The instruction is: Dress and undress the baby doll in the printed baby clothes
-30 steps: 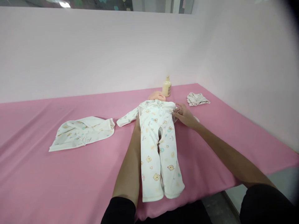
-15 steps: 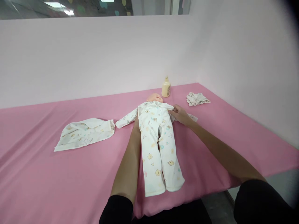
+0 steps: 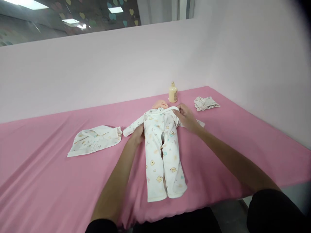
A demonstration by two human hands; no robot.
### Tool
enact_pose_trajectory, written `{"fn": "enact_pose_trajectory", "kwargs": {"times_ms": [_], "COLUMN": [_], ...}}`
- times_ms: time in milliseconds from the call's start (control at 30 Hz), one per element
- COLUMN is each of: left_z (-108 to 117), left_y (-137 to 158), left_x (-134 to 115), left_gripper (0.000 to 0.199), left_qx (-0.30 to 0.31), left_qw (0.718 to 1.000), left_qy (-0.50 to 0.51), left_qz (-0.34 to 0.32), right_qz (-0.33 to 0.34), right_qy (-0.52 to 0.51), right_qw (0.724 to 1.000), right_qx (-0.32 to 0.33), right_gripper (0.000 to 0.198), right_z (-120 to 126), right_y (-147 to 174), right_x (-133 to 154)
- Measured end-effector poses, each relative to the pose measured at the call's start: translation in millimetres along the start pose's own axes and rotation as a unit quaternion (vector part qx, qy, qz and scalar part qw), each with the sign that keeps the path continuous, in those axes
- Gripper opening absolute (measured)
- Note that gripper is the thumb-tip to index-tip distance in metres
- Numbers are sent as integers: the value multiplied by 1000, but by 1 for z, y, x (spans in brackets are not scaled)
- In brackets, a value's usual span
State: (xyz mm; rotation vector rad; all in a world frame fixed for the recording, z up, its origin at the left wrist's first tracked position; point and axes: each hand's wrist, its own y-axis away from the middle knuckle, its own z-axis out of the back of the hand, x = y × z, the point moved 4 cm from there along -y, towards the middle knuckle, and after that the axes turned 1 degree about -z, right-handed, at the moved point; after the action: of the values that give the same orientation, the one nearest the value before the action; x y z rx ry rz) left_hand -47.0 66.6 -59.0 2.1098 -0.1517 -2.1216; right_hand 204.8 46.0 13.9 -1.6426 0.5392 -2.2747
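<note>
A doll (image 3: 160,104) lies on its back, head toward the wall, in a white printed long-sleeved top (image 3: 134,125). White printed trousers (image 3: 155,155) cover its body and reach toward the table's front edge. My right hand (image 3: 187,119) is closed in a pinch on a white cloth edge by the doll's chest; whether it belongs to the trousers or the top is unclear. At the doll's other side, my left hand (image 3: 138,134) rests against the clothing, its fingertips hidden there. One sleeve end (image 3: 201,123) shows beyond my right hand.
A white printed cloth piece (image 3: 97,139) lies at the left. Behind the doll's head stands a pale yellow pump bottle (image 3: 173,94). A crumpled printed cloth (image 3: 206,103) lies at the back right. Pink cloth (image 3: 58,181) covers the table, bordered by white walls (image 3: 109,68).
My right hand has lifted the cloth edge slightly toward the doll's head. My left hand has drawn partly out from beside the doll, toward the left. The camera view has tilted.
</note>
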Motion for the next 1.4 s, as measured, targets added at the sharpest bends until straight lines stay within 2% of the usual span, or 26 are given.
{"fn": "enact_pose_trajectory", "kwargs": {"times_ms": [67, 133, 167, 233, 333, 433, 533, 600, 667, 767, 800, 867, 933, 1033, 1067, 1133, 1233, 1267, 1333, 1400], "left_z": [13, 23, 24, 19, 11, 17, 23, 18, 9, -6, -9, -12, -12, -14, -17, -26, -41, -43, -43, -38], "left_y": [11, 22, 26, 29, 28, 39, 63, 82, 98, 114, 117, 120, 118, 110, 107, 105, 109, 111, 113, 115], "left_x": [-7, -24, -33, -47, -61, -72, -67, -53, -39, -27, -26, -27, -31, -35, -35, -35, -32, -31, -30, -27], "left_gripper": [47, 50, 49, 40, 30, 24, 19, 19, 15, 13, 14, 18, 17, 6, 5, 7, 12, 13, 14, 13], "left_qx": [-58, -137, -151, -121, -67, -109, -148, -140, -123, -101, -92, -73, -66, -79, -80, -69, -29, -17, -1, 7], "left_qw": [993, 955, 929, 883, 820, 757, 683, 623, 578, 524, 514, 515, 547, 621, 634, 623, 566, 557, 559, 576], "left_qy": [-97, -234, -292, -387, -486, -530, -567, -598, -605, -607, -610, -612, -606, -591, -588, -591, -602, -603, -600, -592], "left_qz": [-27, -120, -170, -236, -293, -366, -435, -484, -534, -589, -596, -596, -573, -508, -496, -508, -563, -571, -572, -564], "right_qz": [30, 58, 68, 83, 115, 145, 151, 182, 242, 334, 353, 371, 362, 307, 291, 286, 331, 343, 351, 344], "right_qy": [-9, -10, -8, 5, 51, 119, 178, 213, 258, 330, 344, 350, 340, 324, 322, 326, 333, 327, 302, 267], "right_qw": [999, 998, 998, 996, 991, 981, 972, 960, 935, 873, 857, 846, 859, 892, 899, 899, 877, 873, 876, 889], "right_qx": [8, 13, 17, 29, 49, 47, -3, -14, 29, 133, 153, 155, 125, 67, 55, 58, 105, 117, 135, 142], "right_gripper": [23, 22, 22, 22, 21, 19, 19, 18, 16, 20, 23, 24, 21, 11, 10, 12, 19, 20, 17, 11], "right_z": [-4, -11, -14, -22, -30, -27, -17, -15, -21, -35, -38, -40, -40, -41, -42, -47, -55, -56, -55, -51], "right_y": [2, 3, 4, 6, 12, 18, 26, 37, 51, 75, 81, 87, 86, 81, 79, 78, 78, 78, 79, 82], "right_x": [9, 17, 19, 22, 25, 25, 22, 21, 20, 16, 15, 13, 12, 9, 8, 7, 9, 10, 10, 7]}}
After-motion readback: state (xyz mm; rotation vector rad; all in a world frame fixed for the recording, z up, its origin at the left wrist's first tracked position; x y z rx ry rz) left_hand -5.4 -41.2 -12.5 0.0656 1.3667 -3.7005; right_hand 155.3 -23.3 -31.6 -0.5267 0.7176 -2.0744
